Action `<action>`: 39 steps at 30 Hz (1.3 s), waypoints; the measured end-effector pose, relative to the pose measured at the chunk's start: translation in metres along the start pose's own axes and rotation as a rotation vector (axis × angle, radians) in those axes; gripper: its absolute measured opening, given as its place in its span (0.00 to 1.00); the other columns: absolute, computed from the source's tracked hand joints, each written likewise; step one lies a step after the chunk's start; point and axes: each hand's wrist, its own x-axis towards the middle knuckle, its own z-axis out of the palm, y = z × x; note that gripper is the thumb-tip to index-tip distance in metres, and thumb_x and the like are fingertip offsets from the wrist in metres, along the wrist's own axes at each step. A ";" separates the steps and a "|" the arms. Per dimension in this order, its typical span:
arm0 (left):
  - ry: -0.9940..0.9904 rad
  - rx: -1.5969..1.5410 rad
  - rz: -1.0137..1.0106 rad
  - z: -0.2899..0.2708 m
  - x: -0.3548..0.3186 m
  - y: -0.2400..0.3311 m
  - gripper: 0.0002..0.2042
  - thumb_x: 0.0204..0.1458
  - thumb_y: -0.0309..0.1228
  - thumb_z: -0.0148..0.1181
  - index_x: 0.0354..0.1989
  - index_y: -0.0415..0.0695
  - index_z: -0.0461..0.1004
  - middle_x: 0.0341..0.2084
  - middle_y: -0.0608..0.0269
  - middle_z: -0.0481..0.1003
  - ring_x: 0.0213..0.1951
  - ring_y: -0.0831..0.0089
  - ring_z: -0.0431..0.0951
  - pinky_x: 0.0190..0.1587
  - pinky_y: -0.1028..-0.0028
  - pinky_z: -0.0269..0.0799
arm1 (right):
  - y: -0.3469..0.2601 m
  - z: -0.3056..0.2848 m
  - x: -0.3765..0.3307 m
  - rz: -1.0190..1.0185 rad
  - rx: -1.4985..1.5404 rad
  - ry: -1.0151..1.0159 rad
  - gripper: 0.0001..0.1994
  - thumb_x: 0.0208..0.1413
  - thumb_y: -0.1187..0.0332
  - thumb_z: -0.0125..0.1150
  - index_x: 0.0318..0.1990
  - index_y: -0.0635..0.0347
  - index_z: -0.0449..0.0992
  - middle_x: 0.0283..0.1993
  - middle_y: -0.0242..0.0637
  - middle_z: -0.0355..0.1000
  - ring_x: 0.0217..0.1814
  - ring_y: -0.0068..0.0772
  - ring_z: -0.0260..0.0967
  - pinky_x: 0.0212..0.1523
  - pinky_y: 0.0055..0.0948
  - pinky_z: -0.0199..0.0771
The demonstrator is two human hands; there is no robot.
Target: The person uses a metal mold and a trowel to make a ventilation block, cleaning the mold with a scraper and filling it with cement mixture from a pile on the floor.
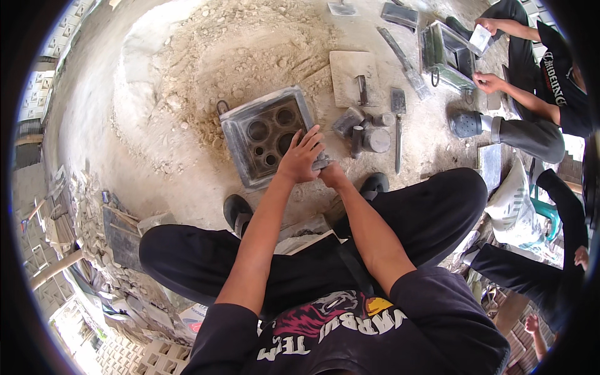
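A square grey metal box frame (234, 147) sits on the ground in front of me, packed with grey material that has several round holes of different sizes. A loop handle (222, 107) sticks out at its far left corner. My left hand (302, 155) lies over the frame's right side, fingers stretched out and partly covering one large hole. Close beside it, at the near right corner, my right hand (332, 174) is closed around something greyish. The left wrist and hand partly hide what it grips.
Grey cylinders (376, 140), a hammer (362, 90) on a flat board (344, 67) and a thin bar (398, 145) lie to the right. Sandy rubble (250, 44) spreads beyond the frame. At far right a co-worker's hands (489, 81) are at another metal frame (447, 53). A white sack (515, 209) stands nearer.
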 end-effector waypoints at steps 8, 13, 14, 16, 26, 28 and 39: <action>0.023 0.016 0.003 -0.001 -0.006 -0.003 0.28 0.38 0.38 0.72 0.49 0.47 0.70 0.60 0.62 0.64 0.72 0.63 0.51 0.71 0.48 0.47 | -0.017 -0.006 0.001 0.154 -0.090 -0.117 0.12 0.51 0.65 0.67 0.40 0.60 0.79 0.26 0.36 0.74 0.29 0.35 0.73 0.32 0.37 0.73; 0.320 -0.014 0.015 -0.017 -0.014 -0.015 0.24 0.51 0.46 0.64 0.52 0.43 0.70 0.60 0.56 0.66 0.68 0.58 0.58 0.69 0.50 0.47 | -0.038 -0.064 0.011 0.122 -0.161 -0.502 0.12 0.50 0.66 0.68 0.40 0.63 0.80 0.27 0.34 0.75 0.27 0.31 0.74 0.28 0.32 0.74; 0.445 0.012 -0.041 -0.028 -0.014 -0.030 0.23 0.53 0.45 0.62 0.51 0.42 0.70 0.59 0.54 0.67 0.67 0.55 0.60 0.68 0.51 0.50 | -0.041 -0.087 0.021 0.166 -0.210 -0.517 0.12 0.52 0.65 0.66 0.40 0.62 0.81 0.27 0.35 0.76 0.29 0.32 0.75 0.31 0.32 0.75; 0.721 0.001 -0.235 -0.052 -0.013 -0.069 0.20 0.56 0.42 0.58 0.50 0.41 0.70 0.55 0.51 0.69 0.61 0.52 0.65 0.64 0.52 0.56 | -0.062 -0.111 0.045 0.137 -0.326 -0.344 0.12 0.56 0.63 0.61 0.41 0.62 0.81 0.29 0.37 0.77 0.33 0.32 0.76 0.37 0.32 0.76; 0.416 -0.166 -1.229 -0.106 0.007 -0.231 0.27 0.47 0.44 0.64 0.47 0.30 0.75 0.44 0.38 0.77 0.48 0.49 0.78 0.53 0.59 0.71 | -0.174 0.004 0.067 -0.049 -0.320 0.451 0.33 0.66 0.40 0.37 0.53 0.66 0.69 0.45 0.65 0.73 0.49 0.67 0.71 0.50 0.55 0.68; 0.298 -0.177 -1.212 -0.089 -0.008 -0.278 0.27 0.45 0.45 0.67 0.42 0.29 0.78 0.38 0.39 0.79 0.43 0.50 0.80 0.49 0.61 0.74 | -0.179 0.010 0.064 -0.013 -0.271 0.413 0.34 0.66 0.40 0.35 0.54 0.68 0.68 0.47 0.68 0.72 0.51 0.69 0.69 0.52 0.57 0.66; 0.369 -1.173 -1.276 -0.101 0.008 -0.269 0.17 0.49 0.39 0.73 0.22 0.42 0.73 0.14 0.67 0.68 0.16 0.76 0.67 0.21 0.75 0.66 | -0.169 0.008 0.069 -0.064 -0.285 0.431 0.31 0.68 0.43 0.34 0.46 0.69 0.68 0.37 0.64 0.72 0.45 0.70 0.68 0.45 0.55 0.66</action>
